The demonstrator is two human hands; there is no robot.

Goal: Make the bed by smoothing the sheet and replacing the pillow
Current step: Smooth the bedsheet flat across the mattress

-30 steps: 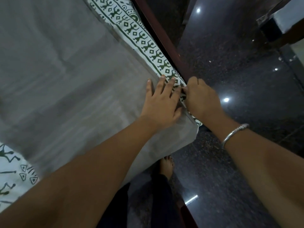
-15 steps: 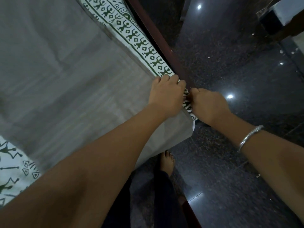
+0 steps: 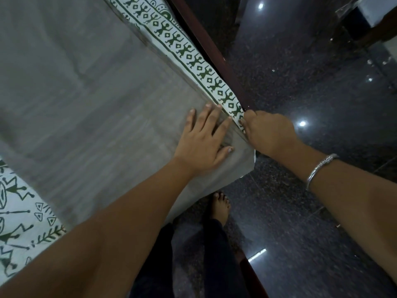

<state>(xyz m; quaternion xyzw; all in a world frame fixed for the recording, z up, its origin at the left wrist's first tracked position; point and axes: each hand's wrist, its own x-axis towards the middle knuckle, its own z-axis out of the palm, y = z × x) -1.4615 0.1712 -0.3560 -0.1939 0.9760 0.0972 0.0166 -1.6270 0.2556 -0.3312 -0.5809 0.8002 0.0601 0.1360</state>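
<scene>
While the left hand [image 3: 204, 138] lies flat on the sheet [image 3: 107, 93] and the right hand [image 3: 268, 132] just beside it pinches the sheet's edge, smoothing looks unfinished and no pillow is in view.

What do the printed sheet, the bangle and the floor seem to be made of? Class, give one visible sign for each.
The printed sheet looks like woven cotton: matte, limp, with block-style green figures. The bangle looks like silver-coloured metal: shiny, with a patterned band. The floor is probably polished dark granite: speckled and mirroring the lights.
</scene>
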